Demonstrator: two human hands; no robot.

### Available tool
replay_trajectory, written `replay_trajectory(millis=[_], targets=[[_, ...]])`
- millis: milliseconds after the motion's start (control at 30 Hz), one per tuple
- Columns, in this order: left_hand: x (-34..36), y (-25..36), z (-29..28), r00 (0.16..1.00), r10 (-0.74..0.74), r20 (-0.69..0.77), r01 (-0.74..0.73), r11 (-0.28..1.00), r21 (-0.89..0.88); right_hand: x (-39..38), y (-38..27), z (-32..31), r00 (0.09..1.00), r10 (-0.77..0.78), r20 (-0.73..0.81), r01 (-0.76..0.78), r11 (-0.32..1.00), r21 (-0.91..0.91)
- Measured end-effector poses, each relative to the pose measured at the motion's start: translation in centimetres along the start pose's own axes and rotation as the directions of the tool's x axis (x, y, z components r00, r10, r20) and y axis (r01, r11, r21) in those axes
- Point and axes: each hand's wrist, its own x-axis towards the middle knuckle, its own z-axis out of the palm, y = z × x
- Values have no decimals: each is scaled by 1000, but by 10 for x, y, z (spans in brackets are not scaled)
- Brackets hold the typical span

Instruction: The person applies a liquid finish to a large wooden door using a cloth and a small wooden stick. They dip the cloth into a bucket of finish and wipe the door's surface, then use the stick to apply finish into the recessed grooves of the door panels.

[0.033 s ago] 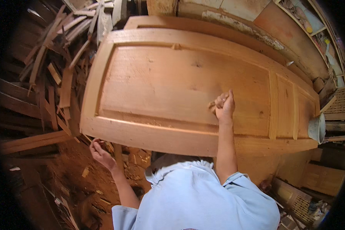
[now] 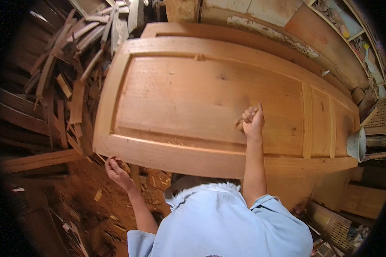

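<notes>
A large wooden panel door (image 2: 176, 94) lies in front of me, with a raised frame and recessed panels. Over its big panel, right of centre, my right hand (image 2: 253, 121) is closed in a fist around a small brown wad (image 2: 239, 124) that pokes out on the left side. Whether the wad is cloth or something else is not plain. My left hand (image 2: 117, 171) hangs by the door's near left corner, just off its edge. Its fingers are bent and drawn together; what they hold, if anything, cannot be made out.
Behind this door lies another wooden panel (image 2: 193, 30), against a wall. Scrap wood strips (image 2: 77, 98) are heaped on the left. A grey bucket (image 2: 356, 144) stands at the door's right end. Wood chips litter the brown floor (image 2: 98, 214). Shelves (image 2: 360, 38) hold bottles at the far right.
The whole view has shifted slightly, so the door sits a little lower and further right. Both hands stay at nearly the same spots by the door, the right one still closed around the wad.
</notes>
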Motion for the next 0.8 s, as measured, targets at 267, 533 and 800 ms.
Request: replay_trajectory(millis=[267,533,800], targets=[[6,-41,69,904,271,332,-344,921,184,105,33,58,989,9,147,-65,920,387],[12,-27,69,846,290,448,-457,828,325,145,64,93,997,-72,24,72,997,-10],[12,-32,66,871,282,402,-421,850,316,141,74,107,983,-173,-59,161,972,-172]])
